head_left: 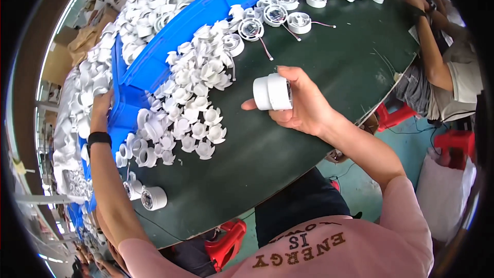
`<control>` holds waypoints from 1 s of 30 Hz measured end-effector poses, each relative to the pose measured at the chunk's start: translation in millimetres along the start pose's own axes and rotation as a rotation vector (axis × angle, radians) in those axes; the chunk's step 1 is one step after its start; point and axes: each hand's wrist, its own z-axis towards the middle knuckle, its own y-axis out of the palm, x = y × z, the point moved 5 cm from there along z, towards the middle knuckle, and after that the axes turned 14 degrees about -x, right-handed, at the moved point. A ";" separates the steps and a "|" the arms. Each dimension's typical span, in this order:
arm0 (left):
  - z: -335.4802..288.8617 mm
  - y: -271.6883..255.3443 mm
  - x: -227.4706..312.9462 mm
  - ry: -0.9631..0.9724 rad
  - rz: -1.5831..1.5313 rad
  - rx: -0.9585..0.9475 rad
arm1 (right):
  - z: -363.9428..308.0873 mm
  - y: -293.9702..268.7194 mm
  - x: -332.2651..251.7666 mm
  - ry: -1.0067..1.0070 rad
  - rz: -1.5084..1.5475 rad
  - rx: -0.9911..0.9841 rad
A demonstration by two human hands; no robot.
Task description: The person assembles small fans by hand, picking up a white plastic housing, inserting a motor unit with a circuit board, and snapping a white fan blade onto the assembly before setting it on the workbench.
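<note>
In my right hand (309,104) is a white cylindrical plastic housing (271,91), tipped on its side above the green tabletop. The thumb lies over its top and fingers wrap underneath. My left hand (103,104) reaches to the far left, beside the corner of a blue plastic bin (170,38) and next to a heap of white plastic rings (95,77). Its fingers are largely hidden there, so what they touch cannot be made out. Many small white claw-edged plastic parts (198,103) lie between the bin and my right hand.
Round white units with wire leads (275,15) stand along the far side of the green table (247,149). Two white cylinders (154,198) sit near my left forearm. Another person's arm (431,46) rests at the right edge. Red stools (226,242) stand below the table.
</note>
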 end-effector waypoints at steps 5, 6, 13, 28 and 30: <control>39.0 13.1 -15.1 -0.065 0.093 -0.011 | -9.3 2.7 4.5 0.040 -0.374 0.241; 36.8 -5.4 -40.6 -0.105 0.046 -0.010 | -10.3 9.7 7.8 0.074 -0.491 0.204; -33.8 46.1 44.4 -0.001 -0.509 -0.262 | -14.7 14.7 1.4 0.050 -0.819 0.260; -125.0 6.5 76.4 0.262 -0.791 0.006 | -14.4 1.9 2.4 -0.070 -0.818 0.215; -160.8 30.4 102.8 0.349 -0.981 -0.106 | -13.9 6.2 3.9 -0.128 -0.838 0.146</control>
